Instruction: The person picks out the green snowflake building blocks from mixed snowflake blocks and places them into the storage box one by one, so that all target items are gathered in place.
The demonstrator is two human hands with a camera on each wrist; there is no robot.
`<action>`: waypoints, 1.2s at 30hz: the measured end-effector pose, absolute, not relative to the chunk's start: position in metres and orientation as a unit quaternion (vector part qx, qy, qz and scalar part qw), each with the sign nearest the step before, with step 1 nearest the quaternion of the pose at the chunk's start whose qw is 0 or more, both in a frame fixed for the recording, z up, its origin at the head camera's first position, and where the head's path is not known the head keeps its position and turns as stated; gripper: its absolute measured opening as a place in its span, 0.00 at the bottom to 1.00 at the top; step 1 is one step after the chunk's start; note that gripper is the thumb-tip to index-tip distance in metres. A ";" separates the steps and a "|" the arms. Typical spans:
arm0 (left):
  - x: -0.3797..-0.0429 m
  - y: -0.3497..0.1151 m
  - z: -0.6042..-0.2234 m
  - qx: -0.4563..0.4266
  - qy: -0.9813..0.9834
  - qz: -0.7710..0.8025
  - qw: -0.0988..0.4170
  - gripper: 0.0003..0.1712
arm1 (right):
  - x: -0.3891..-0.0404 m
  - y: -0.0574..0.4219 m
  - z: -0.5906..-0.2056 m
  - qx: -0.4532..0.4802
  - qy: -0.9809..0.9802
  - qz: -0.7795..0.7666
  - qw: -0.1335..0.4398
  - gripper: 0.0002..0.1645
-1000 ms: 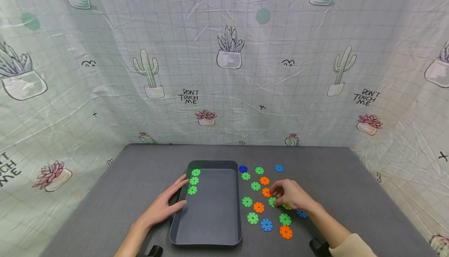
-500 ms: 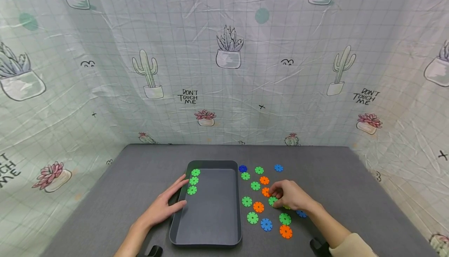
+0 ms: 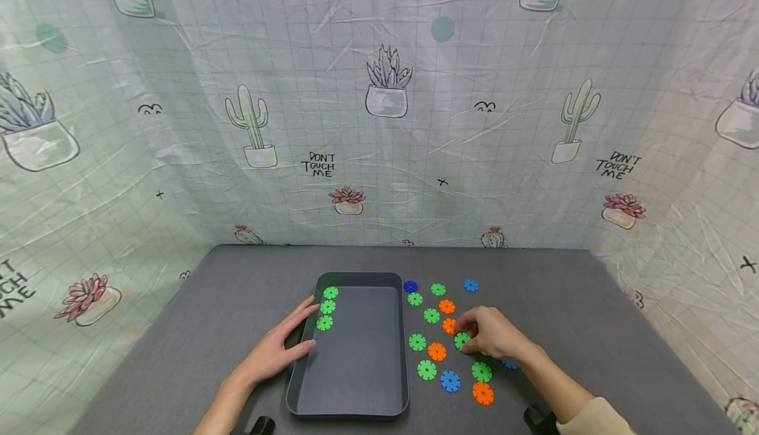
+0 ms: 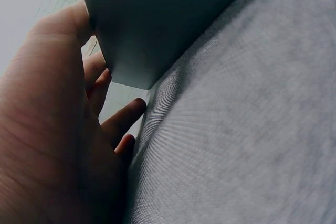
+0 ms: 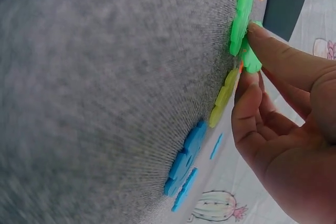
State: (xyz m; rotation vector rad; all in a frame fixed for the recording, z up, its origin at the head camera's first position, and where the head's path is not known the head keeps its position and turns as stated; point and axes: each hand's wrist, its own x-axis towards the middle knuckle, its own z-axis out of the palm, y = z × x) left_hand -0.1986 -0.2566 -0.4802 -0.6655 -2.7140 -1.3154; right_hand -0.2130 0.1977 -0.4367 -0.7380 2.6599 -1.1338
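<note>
In the head view my left hand (image 3: 275, 350) rests at the left rim of a dark grey tray (image 3: 356, 414), fingers straight and spread along it. The left wrist view shows its thumb against the tray's outer wall (image 4: 157, 19). Inside the tray, three green notched discs (image 3: 324, 323) form a column at the upper left. My right hand (image 3: 495, 335) bends over the loose discs to the right, thumb and fingertips pinching a green notched disc (image 5: 252, 59). An orange disc (image 3: 449, 325) lies by its fingertips, and a yellow disc (image 5: 223, 98) is mostly hidden beneath the hand in the head view.
Several more notched discs lie right of the tray, among them a dark blue disc (image 3: 410, 287), a blue disc (image 3: 450, 381) and an orange disc (image 3: 483, 393). A cactus-print cloth (image 3: 439, 138) hangs behind the grey table (image 3: 261, 270).
My right hand has shifted very slightly, with its thumb at the green disc's edge. The left hand, tray and other discs stay as they were.
</note>
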 end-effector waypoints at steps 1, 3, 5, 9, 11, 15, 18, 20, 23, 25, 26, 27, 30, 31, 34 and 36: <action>-0.199 -0.257 -0.480 -0.215 -0.878 -0.426 0.026 0.38 | -0.213 0.198 -0.437 -0.247 0.888 -0.379 0.079 0.15; -0.199 -0.257 -0.481 -0.214 -0.878 -0.427 0.025 0.38 | -0.212 0.198 -0.437 -0.252 0.888 -0.376 0.077 0.14; -0.200 -0.257 -0.481 -0.213 -0.878 -0.427 0.023 0.38 | -0.213 0.198 -0.437 -0.255 0.889 -0.373 0.076 0.14; -0.200 -0.257 -0.480 -0.212 -0.877 -0.431 0.020 0.38 | -0.214 0.198 -0.437 -0.262 0.891 -0.362 0.076 0.13; -0.199 -0.257 -0.479 -0.212 -0.877 -0.432 0.019 0.38 | -0.215 0.198 -0.436 -0.262 0.891 -0.362 0.079 0.13; -0.199 -0.257 -0.478 -0.211 -0.877 -0.431 0.018 0.38 | -0.216 0.199 -0.435 -0.266 0.888 -0.366 0.083 0.13; -0.199 -0.257 -0.479 -0.210 -0.878 -0.430 0.018 0.38 | -0.216 0.199 -0.435 -0.265 0.881 -0.380 0.091 0.11; -0.199 -0.257 -0.479 -0.210 -0.878 -0.430 0.018 0.38 | -0.217 0.200 -0.434 -0.262 0.875 -0.395 0.100 0.10; -0.200 -0.257 -0.480 -0.211 -0.878 -0.429 0.020 0.38 | -0.218 0.201 -0.434 -0.255 0.869 -0.411 0.108 0.11; -0.199 -0.257 -0.479 -0.212 -0.878 -0.429 0.021 0.38 | -0.219 0.202 -0.433 -0.253 0.864 -0.421 0.108 0.11; -0.199 -0.257 -0.479 -0.212 -0.878 -0.429 0.022 0.38 | -0.220 0.202 -0.433 -0.252 0.862 -0.426 0.108 0.12; -0.199 -0.257 -0.479 -0.212 -0.878 -0.428 0.022 0.38 | -0.220 0.202 -0.432 -0.250 0.861 -0.430 0.108 0.12; -0.199 -0.257 -0.479 -0.212 -0.878 -0.428 0.022 0.38 | -0.221 0.200 -0.431 -0.240 0.855 -0.446 0.112 0.13; -0.199 -0.257 -0.480 -0.212 -0.878 -0.428 0.021 0.38 | -0.222 0.199 -0.430 -0.234 0.853 -0.451 0.114 0.13; -0.200 -0.257 -0.480 -0.210 -0.880 -0.425 0.020 0.38 | -0.223 0.195 -0.428 -0.215 0.852 -0.464 0.116 0.14; -0.200 -0.257 -0.481 -0.209 -0.881 -0.424 0.020 0.37 | -0.224 0.191 -0.427 -0.199 0.851 -0.472 0.115 0.15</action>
